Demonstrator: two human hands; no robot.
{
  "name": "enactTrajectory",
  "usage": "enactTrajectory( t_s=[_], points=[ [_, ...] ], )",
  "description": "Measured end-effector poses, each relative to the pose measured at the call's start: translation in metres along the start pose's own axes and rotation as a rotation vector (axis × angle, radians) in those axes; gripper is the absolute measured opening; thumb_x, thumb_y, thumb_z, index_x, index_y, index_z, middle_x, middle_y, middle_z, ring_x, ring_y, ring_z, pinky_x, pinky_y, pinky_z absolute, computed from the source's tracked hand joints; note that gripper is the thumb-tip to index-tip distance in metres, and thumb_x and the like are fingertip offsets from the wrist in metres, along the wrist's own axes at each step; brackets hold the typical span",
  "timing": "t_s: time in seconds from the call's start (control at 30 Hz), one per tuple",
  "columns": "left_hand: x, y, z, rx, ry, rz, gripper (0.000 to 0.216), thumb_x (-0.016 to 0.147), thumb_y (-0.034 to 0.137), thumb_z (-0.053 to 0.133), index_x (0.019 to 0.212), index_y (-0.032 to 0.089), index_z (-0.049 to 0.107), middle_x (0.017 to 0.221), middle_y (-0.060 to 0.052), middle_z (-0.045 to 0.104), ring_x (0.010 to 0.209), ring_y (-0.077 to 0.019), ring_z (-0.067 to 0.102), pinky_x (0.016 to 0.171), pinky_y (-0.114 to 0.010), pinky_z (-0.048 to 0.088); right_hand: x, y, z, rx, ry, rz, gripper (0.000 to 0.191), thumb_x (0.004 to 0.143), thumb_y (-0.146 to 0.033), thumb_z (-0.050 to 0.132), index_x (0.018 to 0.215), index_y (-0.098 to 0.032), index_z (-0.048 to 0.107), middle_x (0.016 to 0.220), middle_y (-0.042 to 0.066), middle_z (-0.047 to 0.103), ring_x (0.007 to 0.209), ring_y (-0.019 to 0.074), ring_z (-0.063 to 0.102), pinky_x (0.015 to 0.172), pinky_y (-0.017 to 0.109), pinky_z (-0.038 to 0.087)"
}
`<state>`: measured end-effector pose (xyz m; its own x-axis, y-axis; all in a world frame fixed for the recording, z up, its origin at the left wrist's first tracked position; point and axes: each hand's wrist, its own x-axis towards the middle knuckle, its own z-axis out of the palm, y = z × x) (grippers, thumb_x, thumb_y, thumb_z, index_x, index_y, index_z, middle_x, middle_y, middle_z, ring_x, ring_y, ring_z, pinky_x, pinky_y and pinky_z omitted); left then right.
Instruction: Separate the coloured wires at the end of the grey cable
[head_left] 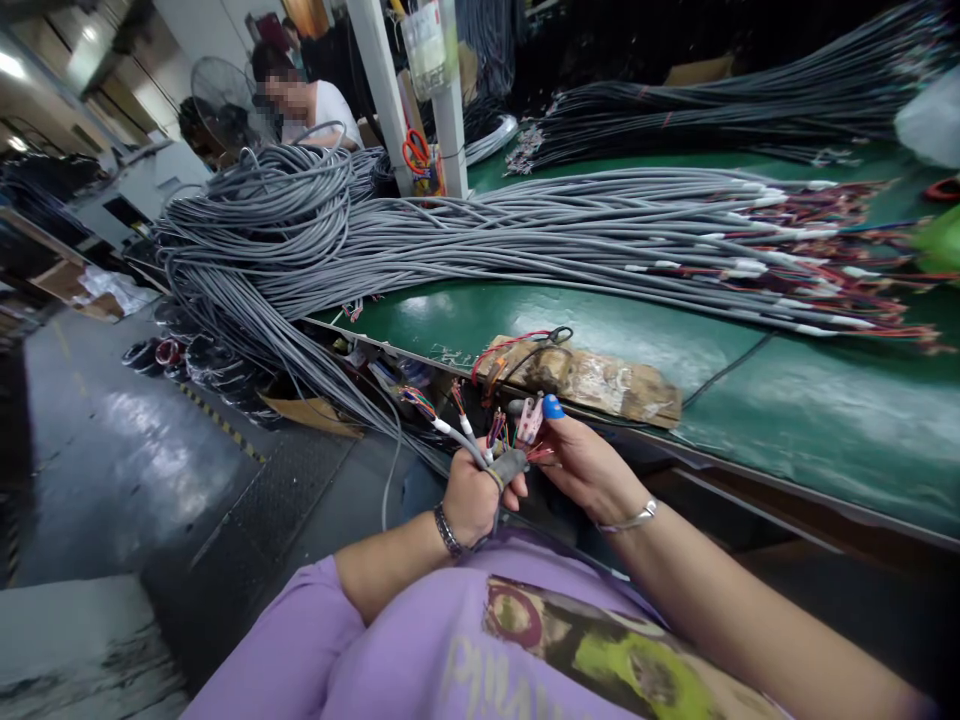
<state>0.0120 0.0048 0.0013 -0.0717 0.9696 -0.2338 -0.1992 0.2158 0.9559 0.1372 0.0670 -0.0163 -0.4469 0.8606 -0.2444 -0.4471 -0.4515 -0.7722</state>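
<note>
Several grey cables [469, 443] with white-banded ends and fanned coloured wires [420, 402] are gripped in my left hand [472, 495]. A grey cover wraps the thumb of that hand, which presses across the cables. Beside it, my right hand [589, 465] is closed in a pinch, its blue-covered thumb against a pinkish-white covered fingertip. Thin red wires [540, 455] stick out between the two hands. Whatever lies in the right hand's pinch is hidden. Both hands are just in front of the bench edge.
A worn wooden block [622, 385] with a black and red cord lies at the edge of the green bench [825, 400]. Long grey cables [525, 230] stretch across the bench, coiled at left. Black cables [675, 115] lie behind. A person [334, 108] sits beyond, near a fan [217, 95].
</note>
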Motion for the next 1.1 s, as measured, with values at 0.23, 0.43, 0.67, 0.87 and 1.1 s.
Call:
enactTrajectory(
  t_s=[0.23, 0.43, 0.67, 0.87, 1.1],
  points=[
    [-0.002, 0.000, -0.002, -0.038, 0.006, 0.019, 0.044, 0.069, 0.054, 0.070, 0.056, 0.015, 0.055, 0.047, 0.001, 0.055, 0.032, -0.0052, 0.043, 0.034, -0.018, 0.028, -0.002, -0.001, 0.006, 0.100, 0.111, -0.018, 0.046, 0.067, -0.062, 0.074, 0.081, -0.018, 0.071, 0.074, 0.005, 0.071, 0.069, 0.0194, 0.061, 0.064, 0.031, 0.047],
    [0.000, -0.004, -0.003, -0.033, 0.005, 0.013, 0.042, 0.071, 0.051, 0.070, 0.058, 0.015, 0.055, 0.046, 0.002, 0.056, 0.032, -0.0053, 0.044, 0.034, -0.018, 0.028, -0.001, -0.001, 0.007, 0.108, 0.091, -0.029, 0.045, 0.067, -0.062, 0.074, 0.077, -0.018, 0.070, 0.071, 0.004, 0.069, 0.064, 0.0170, 0.058, 0.062, 0.030, 0.046],
    [-0.003, -0.006, -0.005, -0.042, 0.002, 0.025, 0.042, 0.072, 0.051, 0.071, 0.060, 0.014, 0.055, 0.047, 0.002, 0.056, 0.032, -0.0053, 0.044, 0.033, -0.018, 0.028, -0.006, -0.005, 0.009, 0.187, 0.114, 0.052, 0.039, 0.075, -0.060, 0.069, 0.080, -0.021, 0.069, 0.073, 0.004, 0.069, 0.061, 0.0156, 0.058, 0.056, 0.027, 0.048],
    [-0.008, -0.009, -0.012, -0.080, 0.017, 0.076, 0.038, 0.075, 0.049, 0.070, 0.067, 0.014, 0.058, 0.049, 0.003, 0.058, 0.032, -0.0051, 0.044, 0.032, -0.017, 0.030, -0.009, -0.012, 0.008, 0.218, 0.025, 0.113, 0.033, 0.079, -0.052, 0.069, 0.080, -0.020, 0.070, 0.072, 0.002, 0.068, 0.062, 0.0142, 0.060, 0.060, 0.026, 0.053],
    [-0.005, -0.007, -0.011, -0.128, 0.052, 0.136, 0.036, 0.076, 0.045, 0.070, 0.066, 0.014, 0.057, 0.050, 0.003, 0.057, 0.033, -0.0044, 0.045, 0.033, -0.016, 0.030, -0.008, -0.008, 0.006, 0.207, 0.058, 0.084, 0.029, 0.081, -0.048, 0.068, 0.081, -0.020, 0.073, 0.074, 0.002, 0.070, 0.066, 0.0145, 0.063, 0.065, 0.026, 0.052]
  ],
)
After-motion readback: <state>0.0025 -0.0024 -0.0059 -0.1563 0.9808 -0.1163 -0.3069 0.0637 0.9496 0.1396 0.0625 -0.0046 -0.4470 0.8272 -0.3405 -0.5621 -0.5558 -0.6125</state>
